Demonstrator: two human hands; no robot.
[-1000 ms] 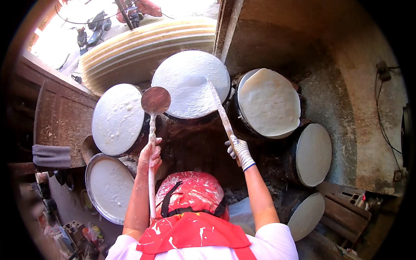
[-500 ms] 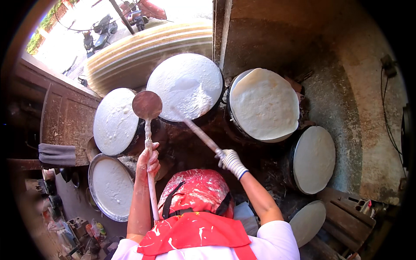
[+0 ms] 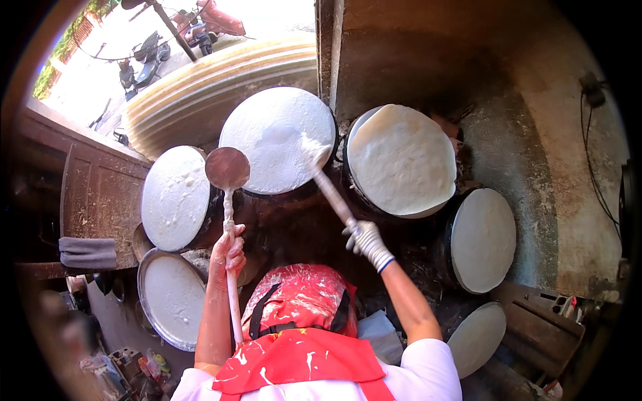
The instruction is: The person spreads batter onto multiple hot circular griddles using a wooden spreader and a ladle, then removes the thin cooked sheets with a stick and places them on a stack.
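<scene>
My bare, batter-smeared left hand (image 3: 229,250) is wrapped round the long handle of a ladle (image 3: 227,168), held upright with its round bowl over the gap between the left and middle griddles. In a striped white work glove, my right hand (image 3: 369,242) grips the stick handle of a brush (image 3: 334,197). The brush's white-coated end, blurred by motion, touches the right side of the white batter layer (image 3: 261,127) on the middle round griddle. Batter there looks rougher near the brush. To the right, a pale round flatbread (image 3: 404,157) lies slightly off-centre on its griddle.
White batter covers the left griddle (image 3: 175,200) and a round pan (image 3: 170,301) below it. Pale sheets lie on two rounds at right, one upper (image 3: 483,240) and one lower (image 3: 477,339). A grey cloth (image 3: 87,252) hangs at left; a brown wall (image 3: 428,53) stands behind.
The brush has swept up and to the right across the middle griddle, and my right hand has shifted right. My left hand keeps the ladle in nearly the same place. The view has shifted slightly.
</scene>
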